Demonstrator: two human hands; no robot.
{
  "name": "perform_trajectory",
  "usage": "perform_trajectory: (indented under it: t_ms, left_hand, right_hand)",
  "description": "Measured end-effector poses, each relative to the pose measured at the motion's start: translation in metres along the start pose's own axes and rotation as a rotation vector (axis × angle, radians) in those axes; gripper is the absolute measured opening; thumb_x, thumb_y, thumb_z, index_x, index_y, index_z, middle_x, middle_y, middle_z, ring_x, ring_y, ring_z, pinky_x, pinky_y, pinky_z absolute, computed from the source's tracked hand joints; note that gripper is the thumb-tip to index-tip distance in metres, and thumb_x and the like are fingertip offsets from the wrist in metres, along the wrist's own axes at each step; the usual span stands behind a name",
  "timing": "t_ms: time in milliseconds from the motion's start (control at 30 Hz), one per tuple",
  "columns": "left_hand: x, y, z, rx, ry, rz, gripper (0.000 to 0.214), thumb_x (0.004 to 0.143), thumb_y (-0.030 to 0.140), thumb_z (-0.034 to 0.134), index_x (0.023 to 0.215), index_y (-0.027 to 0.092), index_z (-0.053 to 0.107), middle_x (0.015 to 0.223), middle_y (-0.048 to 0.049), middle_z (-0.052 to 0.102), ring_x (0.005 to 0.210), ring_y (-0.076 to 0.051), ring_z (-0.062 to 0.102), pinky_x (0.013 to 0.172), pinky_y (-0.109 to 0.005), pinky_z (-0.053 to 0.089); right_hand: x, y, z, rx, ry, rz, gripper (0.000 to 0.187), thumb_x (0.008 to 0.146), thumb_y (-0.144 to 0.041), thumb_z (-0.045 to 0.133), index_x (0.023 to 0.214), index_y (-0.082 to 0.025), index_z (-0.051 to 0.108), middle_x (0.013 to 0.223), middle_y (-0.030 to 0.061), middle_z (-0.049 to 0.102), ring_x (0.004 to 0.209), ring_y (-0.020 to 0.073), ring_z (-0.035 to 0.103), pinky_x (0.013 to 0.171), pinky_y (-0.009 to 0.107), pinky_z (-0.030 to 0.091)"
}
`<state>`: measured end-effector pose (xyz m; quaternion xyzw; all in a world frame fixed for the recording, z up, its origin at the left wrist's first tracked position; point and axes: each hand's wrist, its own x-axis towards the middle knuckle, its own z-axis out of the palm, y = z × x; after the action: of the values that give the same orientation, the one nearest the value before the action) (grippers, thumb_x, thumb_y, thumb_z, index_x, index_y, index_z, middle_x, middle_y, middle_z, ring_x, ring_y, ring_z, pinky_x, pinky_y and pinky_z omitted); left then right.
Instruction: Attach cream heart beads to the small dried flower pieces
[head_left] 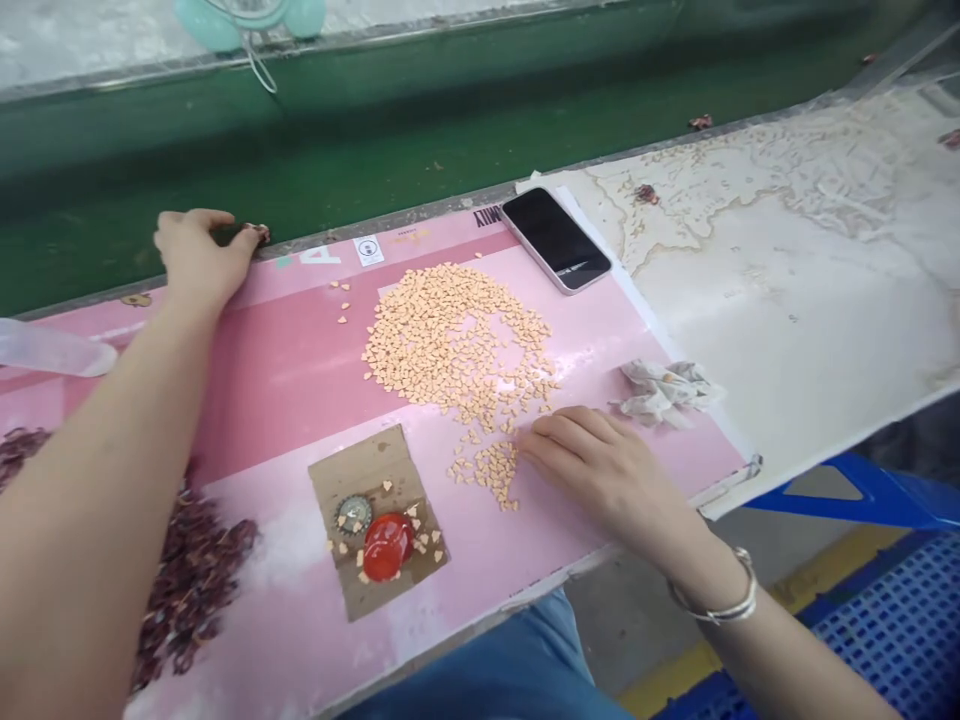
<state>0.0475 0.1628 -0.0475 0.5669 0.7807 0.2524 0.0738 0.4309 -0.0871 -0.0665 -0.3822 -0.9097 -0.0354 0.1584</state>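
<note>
A heap of several small peach heart-shaped pieces (450,335) lies spread on a pink mat (285,350). My right hand (592,465) rests palm down at the heap's lower right edge, fingers together, touching the pieces. My left hand (199,250) reaches to the mat's far left edge, fingers curled over a small dark red piece (259,232) at the conveyor's rim. A cardboard square (375,515) near the front holds a red round piece (386,545), a small grey toothed disc (352,512) and a few hearts.
A phone (555,238) lies face up beyond the heap. A crumpled tissue (664,390) sits to the right. Dark red pieces (195,580) are piled at the front left. A green conveyor belt (450,130) runs behind; a blue crate (892,620) stands below right.
</note>
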Motion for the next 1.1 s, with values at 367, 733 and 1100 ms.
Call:
perform_trajectory:
  t_ms: [367, 733, 1100]
  left_hand:
    - [-0.148, -0.046, -0.12, 0.02, -0.241, 0.492, 0.07, 0.09, 0.08, 0.059, 0.103, 0.016, 0.082, 0.1, 0.0008, 0.078, 0.097, -0.018, 0.073, 0.106, -0.054, 0.057]
    - [-0.275, -0.099, -0.118, 0.234, -0.204, 0.632, 0.039, 0.111, 0.049, 0.047, 0.108, 0.028, 0.08, 0.108, -0.0079, 0.084, 0.099, -0.034, 0.07, 0.097, -0.048, 0.046]
    - [-0.283, -0.099, -0.102, 0.101, -0.155, 0.547, 0.021, 0.104, 0.042, 0.057, 0.107, 0.028, 0.072, 0.1, -0.0059, 0.081, 0.097, -0.034, 0.069, 0.098, -0.045, 0.043]
  right_hand:
    - [0.01, 0.012, 0.006, -0.117, 0.037, -0.177, 0.022, 0.107, -0.003, 0.055, 0.104, -0.015, 0.074, 0.094, 0.0087, 0.072, 0.086, 0.023, 0.063, 0.075, 0.036, 0.054]
    - [0.013, -0.019, 0.009, 0.12, 0.313, 0.017, 0.017, 0.1, -0.009, 0.076, 0.112, -0.021, 0.074, 0.09, 0.0054, 0.077, 0.079, 0.0213, 0.069, 0.071, 0.037, 0.06]
    - [0.044, -0.088, 0.01, 0.339, 0.257, -0.108, 0.014, 0.105, -0.008, 0.065, 0.105, -0.016, 0.076, 0.085, 0.0036, 0.077, 0.075, 0.0153, 0.067, 0.07, 0.028, 0.062]
